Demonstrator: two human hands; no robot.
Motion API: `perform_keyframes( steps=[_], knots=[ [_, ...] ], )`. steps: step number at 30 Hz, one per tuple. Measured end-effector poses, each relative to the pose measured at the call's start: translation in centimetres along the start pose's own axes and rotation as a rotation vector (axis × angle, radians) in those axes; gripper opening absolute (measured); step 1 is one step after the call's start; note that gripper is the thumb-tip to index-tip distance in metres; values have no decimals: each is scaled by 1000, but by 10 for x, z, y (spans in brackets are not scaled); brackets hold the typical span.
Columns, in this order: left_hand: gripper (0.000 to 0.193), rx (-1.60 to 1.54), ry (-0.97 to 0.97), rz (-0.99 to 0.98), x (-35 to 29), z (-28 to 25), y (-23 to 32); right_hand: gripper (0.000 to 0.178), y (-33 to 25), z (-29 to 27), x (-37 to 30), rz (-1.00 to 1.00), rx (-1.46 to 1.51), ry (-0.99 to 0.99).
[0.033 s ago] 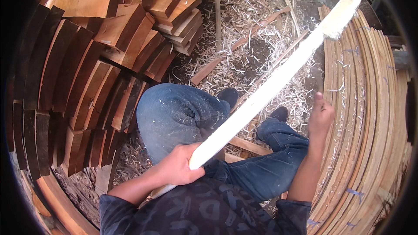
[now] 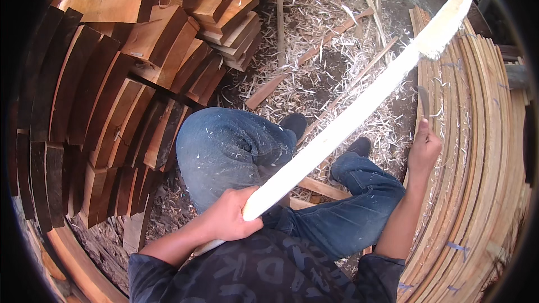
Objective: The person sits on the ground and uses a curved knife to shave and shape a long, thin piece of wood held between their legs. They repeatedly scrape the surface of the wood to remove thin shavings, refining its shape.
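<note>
My left hand [image 2: 233,213] is closed around the near end of a long, pale wooden stick [image 2: 337,133]. The stick slants up and away to the right across my legs, and its far end is broader, with frayed fibres where the peeled part stops. To the right of the stick, apart from it, my right hand [image 2: 425,148] is closed on a knife. The narrow, slightly curved blade [image 2: 423,101] points away from me, while its handle is hidden in the fist.
Stacked sawn boards [image 2: 106,95] rise close on my left. A long pile of thin wooden strips [image 2: 471,151] runs along my right. Curly shavings [image 2: 303,84] and loose slats [image 2: 269,90] cover the ground ahead. My bent knee [image 2: 224,140] lies beneath the stick.
My right hand has shifted slightly right, and the knife blade now shows clearly. The stick's far end sits a touch lower and further right. My left hand keeps its grip.
</note>
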State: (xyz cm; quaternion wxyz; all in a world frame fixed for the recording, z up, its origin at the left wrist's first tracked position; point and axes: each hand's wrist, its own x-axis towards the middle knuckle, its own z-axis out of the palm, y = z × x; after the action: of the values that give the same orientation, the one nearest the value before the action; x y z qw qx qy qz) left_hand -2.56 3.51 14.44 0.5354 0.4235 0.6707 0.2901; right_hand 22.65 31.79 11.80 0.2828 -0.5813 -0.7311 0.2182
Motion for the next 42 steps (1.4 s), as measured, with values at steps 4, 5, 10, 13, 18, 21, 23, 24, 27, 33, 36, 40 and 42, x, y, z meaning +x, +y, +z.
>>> perform_keyframes(
  steps=[4,5,10,13,18,21,23,24,27,33,36,40,42],
  knots=[
    [28,105,72,-8,-12,5,-4,69,-5,4,-29,-234,78,-87],
    [28,133,105,-18,-17,6,-5,72,-22,14,-47,-291,106,-155],
    [32,357,238,-93,-38,14,-22,66,-55,35,-111,-478,30,-514],
    [33,392,261,-119,-39,19,-31,66,-54,52,-133,-521,-5,-578],
    [31,385,298,-145,-33,25,-35,64,-51,65,-127,-536,-115,-569],
    [27,369,323,-157,-27,26,-33,65,-46,68,-115,-511,-244,-506],
    [27,376,343,-139,-26,26,-36,64,-41,70,-107,-492,-293,-406],
    [27,376,341,-142,-27,26,-35,64,-34,71,-100,-483,-316,-334],
    [28,361,316,-119,-29,25,-33,60,-13,43,-52,83,-212,-208],
    [25,325,282,-73,-24,21,-25,62,-37,54,-114,-495,-130,-464],
    [26,307,286,-83,-20,21,-23,69,-47,61,-133,-525,-2,-549],
    [29,353,316,-106,-18,25,-26,67,-47,65,-134,-522,-153,-531],
    [31,375,326,-109,-16,28,-27,66,-43,68,-129,-544,-233,-493]
  ],
)
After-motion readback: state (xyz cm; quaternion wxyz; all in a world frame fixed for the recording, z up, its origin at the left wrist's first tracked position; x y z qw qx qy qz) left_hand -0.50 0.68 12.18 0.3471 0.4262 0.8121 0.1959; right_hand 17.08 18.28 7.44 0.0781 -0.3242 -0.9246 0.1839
